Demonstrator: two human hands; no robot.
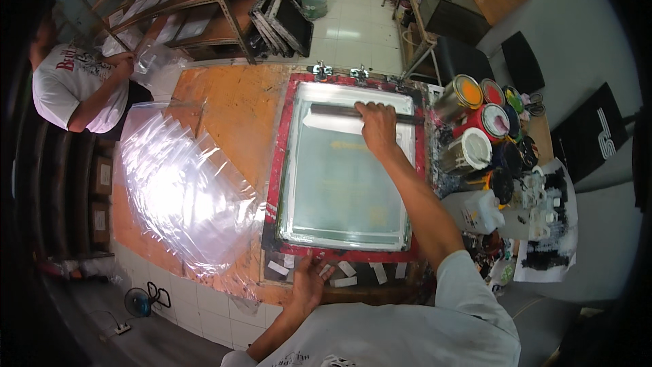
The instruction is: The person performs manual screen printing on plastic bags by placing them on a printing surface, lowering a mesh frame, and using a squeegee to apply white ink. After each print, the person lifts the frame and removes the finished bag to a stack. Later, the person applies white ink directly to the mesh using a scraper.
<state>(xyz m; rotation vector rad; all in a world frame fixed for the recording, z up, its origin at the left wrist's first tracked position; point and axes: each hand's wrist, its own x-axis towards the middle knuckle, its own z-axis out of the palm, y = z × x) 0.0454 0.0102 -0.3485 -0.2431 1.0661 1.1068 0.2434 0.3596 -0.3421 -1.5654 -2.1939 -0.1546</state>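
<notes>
- Squeegee (333, 110): dark bar lying crosswise over the far part of the mesh (343, 163), inside the red-edged printing screen (275, 183).
- Right hand (378, 124): closed on the squeegee, gripping it near the middle of its length, forearm reaching over the screen's right side.
- Left hand (310, 284): at the near edge of the printing screen, fingers partly curled; cannot tell whether it grips the edge.
- White ink (322, 122): band directly on the near side of the squeegee.
- Metal clamps (322, 69): at the screen's far edge.
- Pale paper slips (346, 269): scattered just beyond the near edge.
- Clear plastic bags (190, 197): overlapping, fanned out left of the screen on the orange-brown table (234, 88).
- Ink cans (468, 153): clustered right of the screen, several open.
- Co-worker (85, 92): far left, white shirt, hands at clear plastic.
</notes>
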